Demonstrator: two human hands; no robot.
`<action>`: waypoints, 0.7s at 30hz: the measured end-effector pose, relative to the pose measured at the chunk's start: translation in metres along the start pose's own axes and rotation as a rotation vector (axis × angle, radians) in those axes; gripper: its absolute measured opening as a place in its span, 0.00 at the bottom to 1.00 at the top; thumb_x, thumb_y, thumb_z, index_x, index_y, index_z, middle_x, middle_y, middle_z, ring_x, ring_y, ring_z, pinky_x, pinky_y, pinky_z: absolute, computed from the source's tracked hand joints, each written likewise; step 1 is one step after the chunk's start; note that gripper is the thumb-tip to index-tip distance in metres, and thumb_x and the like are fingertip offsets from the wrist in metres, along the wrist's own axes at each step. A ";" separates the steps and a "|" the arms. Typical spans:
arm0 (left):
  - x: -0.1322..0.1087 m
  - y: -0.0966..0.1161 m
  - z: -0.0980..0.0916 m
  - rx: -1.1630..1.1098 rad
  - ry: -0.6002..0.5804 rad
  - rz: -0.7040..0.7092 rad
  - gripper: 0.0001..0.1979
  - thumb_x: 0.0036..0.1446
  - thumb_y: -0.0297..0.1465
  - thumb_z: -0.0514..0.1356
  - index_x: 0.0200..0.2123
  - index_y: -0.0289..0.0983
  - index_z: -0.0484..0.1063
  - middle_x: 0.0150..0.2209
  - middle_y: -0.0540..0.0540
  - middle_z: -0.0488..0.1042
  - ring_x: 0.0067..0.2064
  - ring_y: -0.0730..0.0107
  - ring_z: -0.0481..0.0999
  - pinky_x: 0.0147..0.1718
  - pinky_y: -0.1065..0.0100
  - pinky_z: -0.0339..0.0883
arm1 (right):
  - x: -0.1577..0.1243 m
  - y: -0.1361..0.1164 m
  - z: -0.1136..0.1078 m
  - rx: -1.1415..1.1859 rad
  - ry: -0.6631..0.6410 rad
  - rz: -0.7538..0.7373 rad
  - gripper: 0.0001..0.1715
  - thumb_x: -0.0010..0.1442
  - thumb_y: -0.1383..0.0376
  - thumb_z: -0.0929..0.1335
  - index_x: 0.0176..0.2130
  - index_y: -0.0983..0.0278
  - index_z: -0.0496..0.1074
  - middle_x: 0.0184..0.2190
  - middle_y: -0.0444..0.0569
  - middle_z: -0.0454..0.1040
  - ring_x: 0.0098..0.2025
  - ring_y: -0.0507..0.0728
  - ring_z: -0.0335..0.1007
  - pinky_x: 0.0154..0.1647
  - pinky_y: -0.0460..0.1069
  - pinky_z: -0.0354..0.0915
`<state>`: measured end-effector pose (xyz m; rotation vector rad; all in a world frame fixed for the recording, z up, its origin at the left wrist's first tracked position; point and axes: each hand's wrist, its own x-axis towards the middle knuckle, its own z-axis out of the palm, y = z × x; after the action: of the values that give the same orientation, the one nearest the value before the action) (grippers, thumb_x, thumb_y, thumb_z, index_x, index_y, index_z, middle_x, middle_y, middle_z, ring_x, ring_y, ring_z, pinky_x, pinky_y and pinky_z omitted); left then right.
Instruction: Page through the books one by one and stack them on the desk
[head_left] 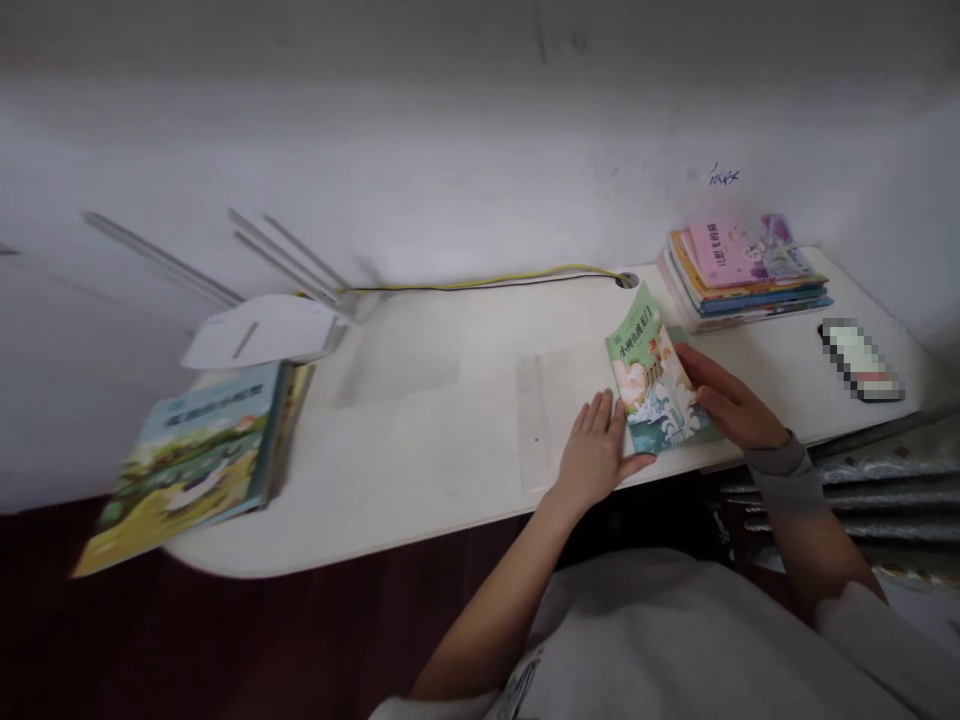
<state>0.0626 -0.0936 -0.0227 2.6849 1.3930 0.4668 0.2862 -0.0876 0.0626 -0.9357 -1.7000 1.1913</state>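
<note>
A thin picture book (649, 385) with a green cover, fish and white waves sits near the front edge of the white table, its upper left corner curling up. My left hand (596, 450) is at its lower left corner, fingers stretched out along the side and thumb at the bottom edge. My right hand (731, 400) grips the book's right side, with some fingertips hidden behind the cover. Part of another greenish surface shows behind the book at the right. To the left of the book lies a clear plastic sheet (534, 425), partly under my left hand.
A stack of books (750, 265), pink on top, stands at the back right. A phone (862, 362), blurred out, lies at the right. Larger picture books (195, 450) overhang the left end, near a white router (262, 330). Cables (480, 282) run along the wall to a hole.
</note>
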 end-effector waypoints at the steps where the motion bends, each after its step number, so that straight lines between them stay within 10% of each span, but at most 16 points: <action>1: 0.000 0.002 -0.001 -0.001 -0.006 -0.003 0.47 0.53 0.59 0.51 0.61 0.24 0.58 0.64 0.22 0.55 0.66 0.42 0.55 0.60 0.47 0.54 | 0.008 -0.002 0.008 0.005 -0.027 -0.039 0.41 0.62 0.46 0.63 0.67 0.54 0.48 0.68 0.46 0.51 0.68 0.60 0.49 0.66 0.59 0.54; 9: -0.002 0.005 -0.017 0.013 -0.087 0.067 0.35 0.60 0.50 0.52 0.60 0.29 0.62 0.62 0.30 0.62 0.66 0.47 0.54 0.62 0.49 0.51 | 0.039 0.011 0.063 -0.763 0.006 -0.130 0.35 0.65 0.53 0.59 0.67 0.62 0.53 0.69 0.54 0.47 0.70 0.64 0.37 0.68 0.65 0.44; 16: -0.023 -0.030 -0.038 0.159 -0.132 -0.293 0.41 0.60 0.50 0.52 0.65 0.23 0.52 0.65 0.24 0.52 0.67 0.42 0.51 0.61 0.44 0.50 | 0.037 0.018 0.072 -1.077 -0.171 -0.166 0.32 0.68 0.57 0.54 0.67 0.64 0.50 0.68 0.53 0.49 0.70 0.61 0.39 0.66 0.62 0.49; 21: -0.031 -0.037 -0.029 0.146 -0.052 -0.290 0.34 0.64 0.46 0.48 0.62 0.24 0.58 0.64 0.28 0.56 0.66 0.49 0.55 0.62 0.51 0.53 | 0.040 0.026 0.087 -1.245 -0.078 -0.060 0.30 0.66 0.62 0.58 0.64 0.70 0.58 0.67 0.60 0.51 0.69 0.68 0.42 0.64 0.68 0.48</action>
<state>0.0084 -0.0995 -0.0104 2.5158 1.8272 0.2768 0.1936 -0.0733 0.0285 -1.4990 -2.5046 -0.0227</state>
